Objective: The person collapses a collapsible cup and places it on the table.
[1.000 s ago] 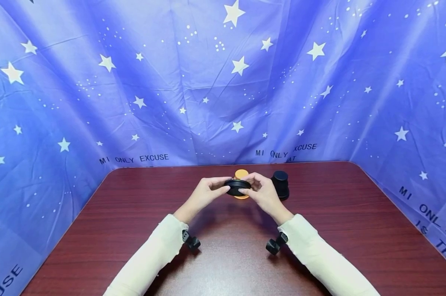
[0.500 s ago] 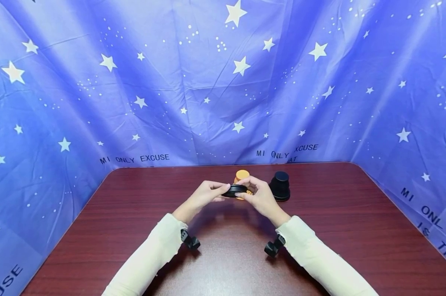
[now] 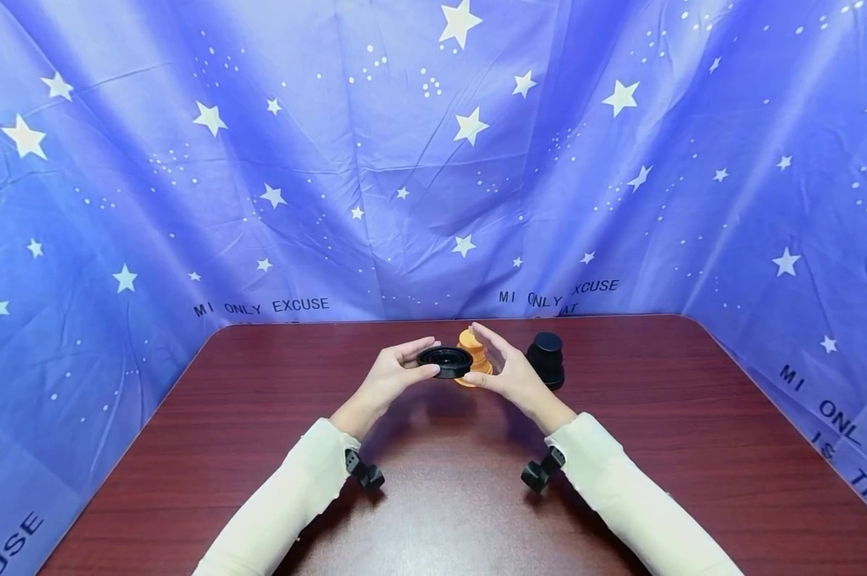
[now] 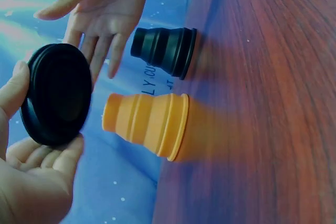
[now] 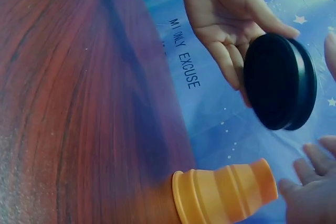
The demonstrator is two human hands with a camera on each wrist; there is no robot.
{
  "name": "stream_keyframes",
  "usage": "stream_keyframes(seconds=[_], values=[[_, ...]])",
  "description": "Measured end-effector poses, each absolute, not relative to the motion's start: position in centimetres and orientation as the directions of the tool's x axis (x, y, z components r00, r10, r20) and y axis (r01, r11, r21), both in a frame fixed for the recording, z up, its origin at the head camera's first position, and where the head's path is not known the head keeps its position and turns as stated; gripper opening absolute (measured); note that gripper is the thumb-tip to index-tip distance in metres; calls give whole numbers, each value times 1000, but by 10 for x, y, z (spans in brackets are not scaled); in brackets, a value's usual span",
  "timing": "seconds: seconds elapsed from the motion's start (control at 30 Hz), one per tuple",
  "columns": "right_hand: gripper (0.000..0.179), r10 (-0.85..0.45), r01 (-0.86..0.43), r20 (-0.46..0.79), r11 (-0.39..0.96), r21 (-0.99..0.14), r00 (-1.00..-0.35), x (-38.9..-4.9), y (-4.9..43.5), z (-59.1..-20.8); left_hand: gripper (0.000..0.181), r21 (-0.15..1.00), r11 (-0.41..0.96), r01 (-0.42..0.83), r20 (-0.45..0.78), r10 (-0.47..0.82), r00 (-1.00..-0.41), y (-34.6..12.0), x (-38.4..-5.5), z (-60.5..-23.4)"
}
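Note:
A black collapsible cup (image 3: 445, 370), pressed flat into a ridged disc, is held above the table by my left hand (image 3: 385, 382), thumb on one side and fingers on the other. Its rings show from above in the head view. My right hand (image 3: 511, 373) is spread beside it, fingers extended; the right wrist view shows a gap between that hand (image 5: 315, 187) and the flattened cup (image 5: 273, 82). Behind them an orange collapsible cup (image 4: 149, 124) stands extended upside down, wide rim on the table. Another black collapsible cup (image 4: 163, 51) stands likewise to its right.
The dark red wooden table (image 3: 433, 496) has rounded far corners. Blue star-printed cloth (image 3: 333, 160) hangs behind it and along both sides. Small black cameras are strapped at the left wrist (image 3: 365, 470) and right wrist (image 3: 543, 470).
Both hands were gripping the flattened black cup, tilting it. Now my right hand has let go and spread away to the right, while my left keeps the cup, moved slightly left and more level.

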State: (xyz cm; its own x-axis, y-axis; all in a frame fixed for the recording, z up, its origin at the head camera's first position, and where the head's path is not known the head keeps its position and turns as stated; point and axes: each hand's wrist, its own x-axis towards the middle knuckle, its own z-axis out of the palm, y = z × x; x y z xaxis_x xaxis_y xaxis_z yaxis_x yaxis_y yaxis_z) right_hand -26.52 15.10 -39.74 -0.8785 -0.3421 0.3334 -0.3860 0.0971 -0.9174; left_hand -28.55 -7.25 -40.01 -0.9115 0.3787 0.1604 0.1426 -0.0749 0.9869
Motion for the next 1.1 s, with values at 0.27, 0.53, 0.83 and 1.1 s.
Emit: stream_keyframes(seconds=[0.27,0.53,0.83,1.1], values=[[77,-405,-295,231,103,-950,-885,-266,143,-401,67,931,-205,302,365,475,-801,-77,-285,-406],[72,-386,-362,296,111,-925,-874,-265,138,-404,78,911,-178,372,408,526,-746,-85,-285,-404],[72,-388,-402,334,106,-909,-859,-262,132,-409,86,869,7,495,399,582,-709,-90,-285,-405],[69,-372,-432,375,82,-898,-849,-259,133,-411,80,894,-60,444,412,498,-763,-99,-286,-409]])
